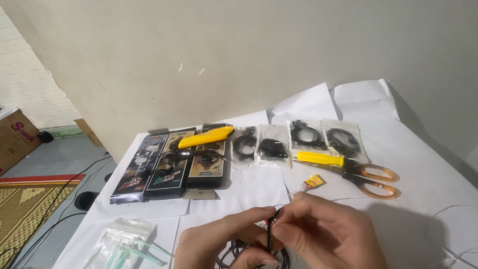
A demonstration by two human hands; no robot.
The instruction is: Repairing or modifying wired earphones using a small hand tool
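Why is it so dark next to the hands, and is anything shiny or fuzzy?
Head view: the right hand throws a grey shadow on the white paper to its right; the yellow cutter and clear bags show small glints; the left hand and thin black wire look slightly soft.

A table (423, 164) covered in white paper carries the scissors (371, 179). Just left of the scissors lie a glue tube (311, 183) and a yellow screwdriver (321, 159); behind them, four clear bags (298, 139); far left, three dark boxes (172, 167); near left, a swab bag (124, 244).
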